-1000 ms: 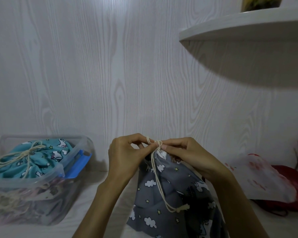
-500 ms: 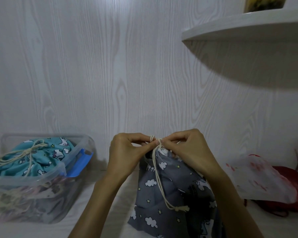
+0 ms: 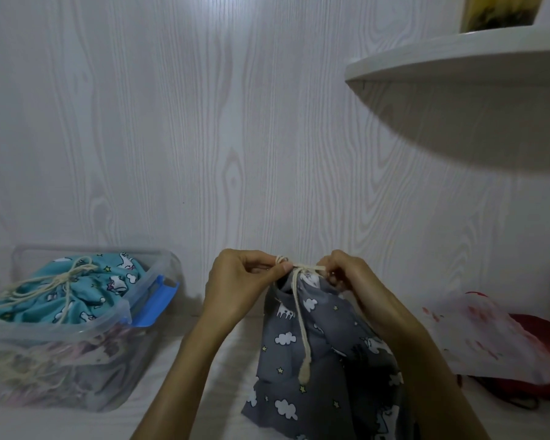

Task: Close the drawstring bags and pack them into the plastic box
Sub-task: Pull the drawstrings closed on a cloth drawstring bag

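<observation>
The grey drawstring bag (image 3: 324,354) stands upright on the white table (image 3: 223,376), near centre, with its neck gathered at the top. Both hands work at that neck. The left hand (image 3: 235,287) pinches a loop of the cream cord (image 3: 299,312) between thumb and forefinger; the right hand (image 3: 353,281) pinches the cord on the opposite side, fingers curled around it. Holding the two sides apart at the same height keeps the cord taut across the opening, which suits drawing a knot or bow tight. One free cord end hangs down the front of the bag, ending in a knotted tip.

The plastic box (image 3: 77,354) sits to the left, well apart from the grey bag. A teal drawstring bag (image 3: 64,290), already tied, lies on top of its contents and rises above the rim; a blue latch (image 3: 156,300) projects from the box's right side. Space for another bag appears limited, though the contents below are blurred.

To the right lie a white plastic bag (image 3: 486,338) and a red item (image 3: 540,338). A white shelf (image 3: 458,58) projects from the far wall (image 3: 204,122), clear of the path between bag and box.
</observation>
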`<state>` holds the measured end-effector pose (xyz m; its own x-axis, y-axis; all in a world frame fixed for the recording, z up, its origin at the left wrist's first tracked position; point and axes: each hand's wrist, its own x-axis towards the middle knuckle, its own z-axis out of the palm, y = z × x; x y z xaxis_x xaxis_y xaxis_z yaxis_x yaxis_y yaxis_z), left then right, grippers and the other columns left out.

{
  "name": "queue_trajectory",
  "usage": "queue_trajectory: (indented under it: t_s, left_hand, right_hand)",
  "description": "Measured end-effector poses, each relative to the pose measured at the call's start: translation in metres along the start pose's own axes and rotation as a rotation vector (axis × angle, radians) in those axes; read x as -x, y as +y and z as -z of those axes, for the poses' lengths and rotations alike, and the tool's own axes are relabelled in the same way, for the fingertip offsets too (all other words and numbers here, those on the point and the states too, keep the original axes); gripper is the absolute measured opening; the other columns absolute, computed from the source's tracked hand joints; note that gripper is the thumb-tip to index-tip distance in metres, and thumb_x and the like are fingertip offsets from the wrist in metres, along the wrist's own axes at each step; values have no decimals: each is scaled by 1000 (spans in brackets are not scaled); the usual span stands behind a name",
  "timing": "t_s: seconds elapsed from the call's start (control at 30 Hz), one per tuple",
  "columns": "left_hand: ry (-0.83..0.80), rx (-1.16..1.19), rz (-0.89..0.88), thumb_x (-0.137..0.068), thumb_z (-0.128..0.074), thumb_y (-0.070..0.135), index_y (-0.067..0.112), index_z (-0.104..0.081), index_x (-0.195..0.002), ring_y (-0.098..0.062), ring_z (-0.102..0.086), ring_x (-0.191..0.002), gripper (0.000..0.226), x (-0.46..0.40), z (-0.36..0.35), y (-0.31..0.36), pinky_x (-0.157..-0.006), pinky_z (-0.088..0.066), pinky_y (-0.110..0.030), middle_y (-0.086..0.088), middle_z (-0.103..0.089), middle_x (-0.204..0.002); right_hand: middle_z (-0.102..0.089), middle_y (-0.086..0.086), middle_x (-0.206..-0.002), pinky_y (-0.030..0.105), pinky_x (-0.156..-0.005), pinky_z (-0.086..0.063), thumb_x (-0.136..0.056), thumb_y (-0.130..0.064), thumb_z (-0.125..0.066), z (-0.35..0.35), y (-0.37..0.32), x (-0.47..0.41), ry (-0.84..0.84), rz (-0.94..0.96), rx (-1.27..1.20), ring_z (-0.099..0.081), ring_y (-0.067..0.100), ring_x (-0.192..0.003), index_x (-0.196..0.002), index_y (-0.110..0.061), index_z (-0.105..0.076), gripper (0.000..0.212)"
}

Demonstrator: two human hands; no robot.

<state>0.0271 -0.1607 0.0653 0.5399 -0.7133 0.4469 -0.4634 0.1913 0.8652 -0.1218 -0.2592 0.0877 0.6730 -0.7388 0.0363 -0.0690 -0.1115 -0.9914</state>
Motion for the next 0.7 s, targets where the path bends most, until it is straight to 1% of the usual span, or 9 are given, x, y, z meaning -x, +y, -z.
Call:
queue_trajectory:
  t_s: [0.07, 0.13, 0.17, 0.3, 0.37, 0.43, 0.53, 0.63, 0.7]
  left_hand:
    - [-16, -35, 9, -67, -81, 38, 33, -77, -74, -11, -72, -78, 9, 0, -2, -2, -82, -56, -47, 8, -75, -75]
    - [-30, -53, 3, -69, -80, 37, 36, -76, -74, -10, -72, -77, 6, 1, -8, -4, -81, -56, -47, 10, -75, -73]
    - [-32, -57, 0, -70, -80, 37, 36, -76, -74, -10, -72, -76, 6, 2, -10, -4, -80, -56, -48, 10, -75, -73]
    - [-31, 10, 1, -70, -81, 34, 29, -78, -72, -12, -72, -74, 6, 4, -16, 3, -81, -56, -48, 6, -75, -72]
    - [-29, 36, -12, -71, -79, 29, 27, -78, -72, -13, -72, -74, 2, 4, -17, 7, -81, -56, -47, 4, -75, -72]
    - [-29, 27, -8, -72, -79, 29, 28, -78, -73, -14, -72, -75, 2, 3, -14, 4, -82, -56, -48, 4, -75, -73]
    - [-57, -24, 38, -72, -79, 32, 29, -78, -75, -13, -72, -74, 5, 10, -16, -4, -81, -56, -47, 5, -75, -72]
    - [-41, -40, 90, -75, -75, 35, 28, -78, -73, -10, -72, -72, 9, 21, -21, -6, -82, -56, -43, 7, -74, -69]
    - [-29, -46, 123, -81, -71, 35, 24, -78, -71, -7, -71, -71, 16, 25, -14, -6, -83, -56, -41, 7, -74, -69]
  right_hand:
    - [-42, -2, -55, 31, -68, -30, -91, -23, -40, 1, 4, 2, 168, 105, 479, -38, 13, -56, -55, -16, -43, 37]
    - [-43, -5, -46, 31, -75, -32, -95, -37, -40, -1, 5, 1, 300, 201, 720, -41, 12, -48, -46, -17, -37, 53]
    - [-44, -5, -44, 31, -74, -34, -95, -44, -41, -1, 6, 0, 303, 193, 666, -42, 12, -48, -43, -17, -38, 59]
    - [-45, 0, -48, 35, -74, -33, -92, -49, -44, 5, 0, 0, 25, 149, -159, -41, 16, -58, -40, -17, -45, 61]
    - [-47, 3, -49, 34, -73, -36, -91, -49, -44, 11, -3, 2, -10, 163, -322, -44, 15, -57, -41, -15, -46, 61]
    - [-46, -3, -42, 32, -75, -36, -92, -49, -44, 17, 5, -2, 161, 204, -18, -47, 8, -50, -37, -17, -45, 64]
    - [-42, -4, -38, 35, -85, -36, -94, -51, -38, 22, 18, -4, 479, 323, 768, -49, 8, -50, -37, -19, -35, 65]
    - [-48, -8, -49, 37, -89, -36, -93, -49, -40, 26, 25, -4, 533, 409, 886, -53, 18, -69, -37, -22, -44, 63]
    - [-57, -12, -66, 35, -89, -38, -92, -46, -48, 37, 23, 0, 405, 401, 792, -55, 16, -84, -44, -27, -57, 52]
